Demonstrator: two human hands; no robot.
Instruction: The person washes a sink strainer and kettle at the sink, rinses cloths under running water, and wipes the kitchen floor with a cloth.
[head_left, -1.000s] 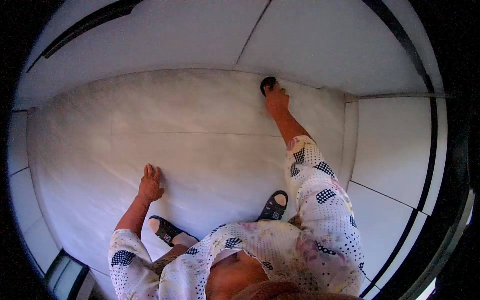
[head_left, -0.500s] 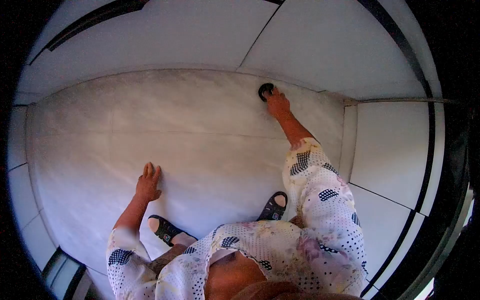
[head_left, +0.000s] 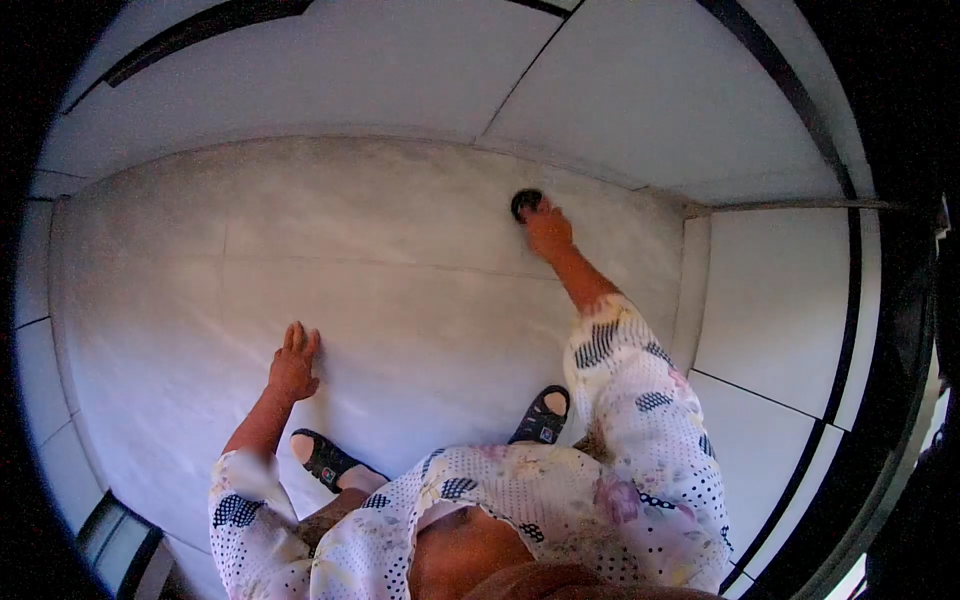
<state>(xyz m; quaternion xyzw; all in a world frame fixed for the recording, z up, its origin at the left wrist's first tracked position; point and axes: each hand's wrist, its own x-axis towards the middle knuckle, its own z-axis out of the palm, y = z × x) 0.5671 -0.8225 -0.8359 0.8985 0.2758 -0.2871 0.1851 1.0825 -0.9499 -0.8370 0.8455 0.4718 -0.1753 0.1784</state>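
Observation:
A round black scrubbing pad (head_left: 526, 205) lies against the pale tiled floor (head_left: 400, 315), toward the far wall. My right hand (head_left: 549, 232) is closed over its near side, arm reaching forward, and the fingers partly hide it. To the left, my left hand (head_left: 293, 372) is stretched out low over the tiles with its fingers apart and nothing in it. Its shadow shows beside the wrist.
White tiled walls (head_left: 640, 90) with black stripes rise ahead and on both sides. My feet, in black sandals (head_left: 540, 415), stand on the floor below the hands. A dark-framed opening (head_left: 115, 545) sits at lower left.
My right hand has drawn the black scrubbing pad back from the far wall, slightly to the left. My left hand has stayed almost in place.

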